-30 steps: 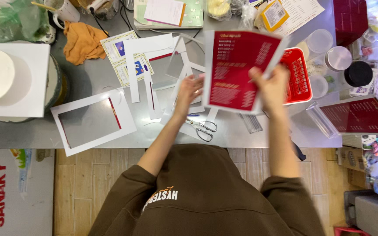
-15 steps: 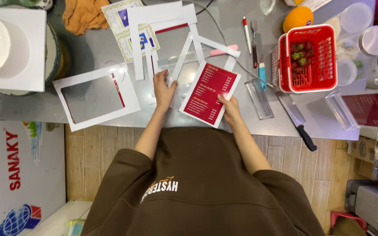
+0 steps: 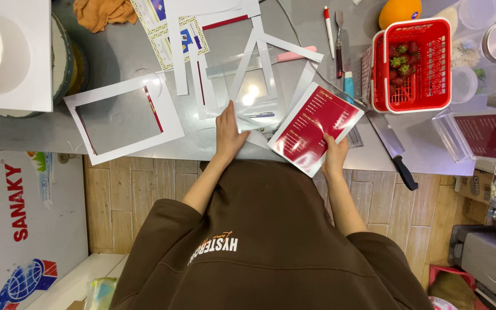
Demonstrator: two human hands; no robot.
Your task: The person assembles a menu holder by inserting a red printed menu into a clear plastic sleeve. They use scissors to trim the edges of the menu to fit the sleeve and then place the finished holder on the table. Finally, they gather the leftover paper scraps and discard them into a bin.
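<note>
- The right hand (image 3: 335, 154) is holding a red card (image 3: 315, 127) by its lower edge; the fingers are gripping the card, which is lying tilted near the front edge of the worktop (image 3: 41, 135).
- The left hand (image 3: 228, 133) is resting flat on white paper scraps (image 3: 259, 139) just beside the card; its fingers are lying open and pressing down, not gripping anything.
- The card is looking already cut out: it has only a thin white border, and a white frame (image 3: 123, 117) with an empty window is lying to the left, well apart.
- Several white strips (image 3: 178, 54) are lying above the hands, so I judge the trimming is mostly done.
- A second red sheet is sitting in a clear stand (image 3: 480, 136) at the right, so one seems already placed.
- What is left, in my judgement, is placing this card and clearing the offcuts.
- A knife (image 3: 394, 154) and a red basket (image 3: 410, 64) of strawberries are lying to the right of the card, untouched.
</note>
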